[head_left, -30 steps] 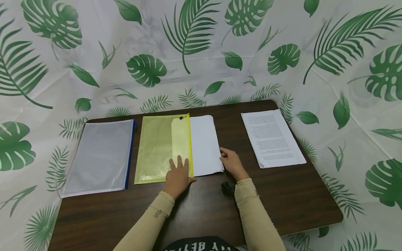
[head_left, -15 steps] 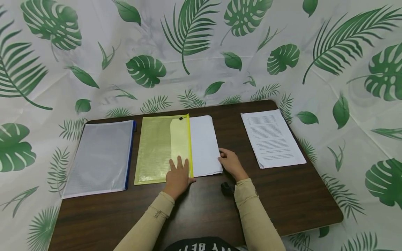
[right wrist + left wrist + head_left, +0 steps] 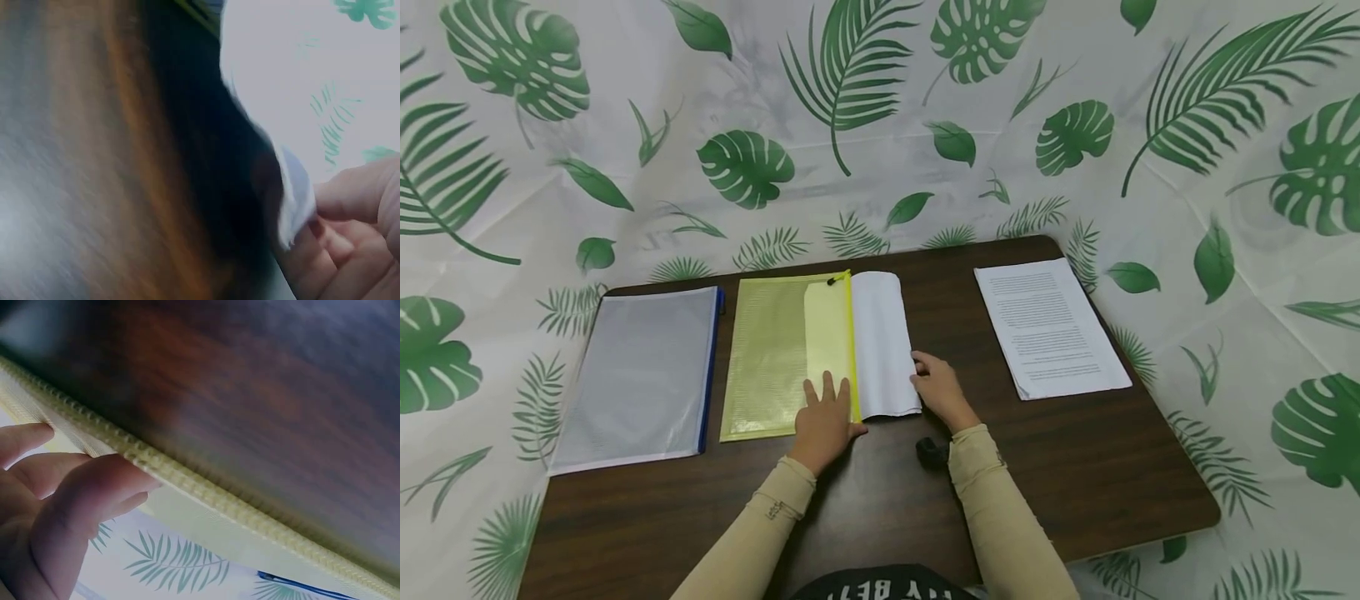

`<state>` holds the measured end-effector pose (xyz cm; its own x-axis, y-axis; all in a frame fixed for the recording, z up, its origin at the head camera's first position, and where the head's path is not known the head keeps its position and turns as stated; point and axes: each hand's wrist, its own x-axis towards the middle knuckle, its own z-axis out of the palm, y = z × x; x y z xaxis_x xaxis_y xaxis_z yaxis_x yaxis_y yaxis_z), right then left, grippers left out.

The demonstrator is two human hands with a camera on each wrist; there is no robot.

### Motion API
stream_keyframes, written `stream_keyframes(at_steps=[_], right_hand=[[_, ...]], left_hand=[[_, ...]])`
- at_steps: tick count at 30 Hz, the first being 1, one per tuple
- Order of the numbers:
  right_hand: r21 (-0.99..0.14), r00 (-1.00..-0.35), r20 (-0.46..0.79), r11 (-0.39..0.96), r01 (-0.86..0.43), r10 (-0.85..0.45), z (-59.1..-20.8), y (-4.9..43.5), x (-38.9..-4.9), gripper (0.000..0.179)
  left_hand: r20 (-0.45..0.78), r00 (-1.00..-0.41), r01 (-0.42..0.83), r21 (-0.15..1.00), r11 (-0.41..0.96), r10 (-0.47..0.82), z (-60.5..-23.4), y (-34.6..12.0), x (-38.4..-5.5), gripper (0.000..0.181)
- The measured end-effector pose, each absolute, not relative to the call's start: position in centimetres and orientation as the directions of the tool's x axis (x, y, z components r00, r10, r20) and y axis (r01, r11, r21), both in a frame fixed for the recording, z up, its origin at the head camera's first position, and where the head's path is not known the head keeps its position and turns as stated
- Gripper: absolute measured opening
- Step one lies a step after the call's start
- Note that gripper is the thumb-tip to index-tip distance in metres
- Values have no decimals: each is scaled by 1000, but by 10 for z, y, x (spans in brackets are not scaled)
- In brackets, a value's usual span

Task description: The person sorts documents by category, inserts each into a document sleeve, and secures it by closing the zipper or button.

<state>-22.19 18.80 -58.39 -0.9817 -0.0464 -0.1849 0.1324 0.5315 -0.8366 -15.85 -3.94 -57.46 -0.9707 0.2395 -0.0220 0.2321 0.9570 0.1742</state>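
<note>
A translucent yellow zip folder (image 3: 767,358) lies on the table, its zipper side facing right. White paper sheets (image 3: 882,342) are partly inside it, and their outer part bows upward beyond the yellow edge. Fingers spread, my left hand (image 3: 823,423) rests on the folder's lower right part; the left wrist view has it beside the yellow zipper strip (image 3: 206,497). My right hand (image 3: 942,390) pinches the sheets' right edge between thumb and curled fingers, as the bent paper (image 3: 297,181) in the right wrist view confirms.
A clear folder with a blue zipper edge (image 3: 640,379) lies at the left. Toward the right end is a stack of printed pages (image 3: 1051,329). A small black object (image 3: 931,452) is by my right wrist. A leaf-patterned cloth (image 3: 880,125) hangs behind the dark wooden table (image 3: 880,500).
My right hand has moved left, pushing the sheets farther into the yellow folder and bowing them. My left hand has stayed in place on the folder.
</note>
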Motion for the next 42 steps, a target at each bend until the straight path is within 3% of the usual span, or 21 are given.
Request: stream_keyframes(at_steps=[11,23,42], right_hand=[[-835,-985,-174,532,140,-13,-580,198,-225,52],[-806,-996,-81,584,92,46,-579,183,-224,48],[-812,-990,-138,569,128,25,-582,181,-224,49]], left_hand=[[-9,-973,227,177,958,232,-574,-39,-162,86],[-46,-977,197,204,959,210,-577,-33,-164,79],[-48,-992,98,252,963,113,-577,-25,-164,64]])
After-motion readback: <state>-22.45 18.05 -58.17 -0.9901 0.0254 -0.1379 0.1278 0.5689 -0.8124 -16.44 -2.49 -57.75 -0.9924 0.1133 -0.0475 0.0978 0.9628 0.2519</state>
